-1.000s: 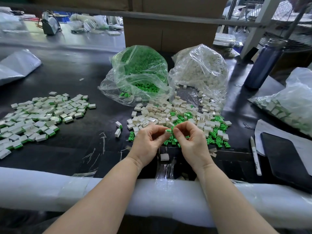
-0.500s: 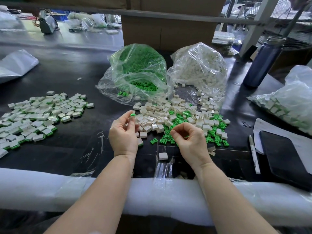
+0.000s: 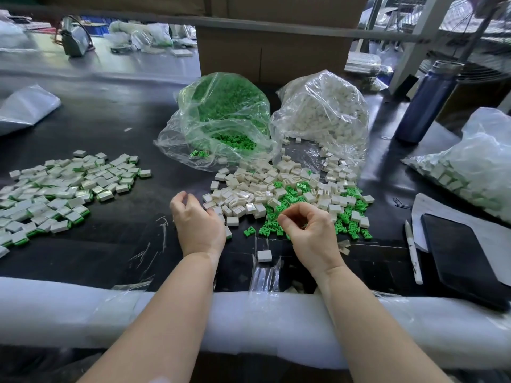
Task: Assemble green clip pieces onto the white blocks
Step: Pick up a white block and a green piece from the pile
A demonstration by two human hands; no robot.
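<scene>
While two bags [image 3: 221,117] sit at twelve o'clock, left hand [image 3: 197,225] loosely curled and empty, right hand [image 3: 309,233] curled, contents unclear, over clips [image 3: 269,230], blocks [image 3: 243,200] uncountable, no legible writing.

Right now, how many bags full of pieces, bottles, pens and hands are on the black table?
Bags of pieces: 3, the green clips bag, the white blocks bag, the mixed bag
Blue bottle: 1
Pen: 1
Hands: 2, left hand, right hand
Total: 7
</scene>
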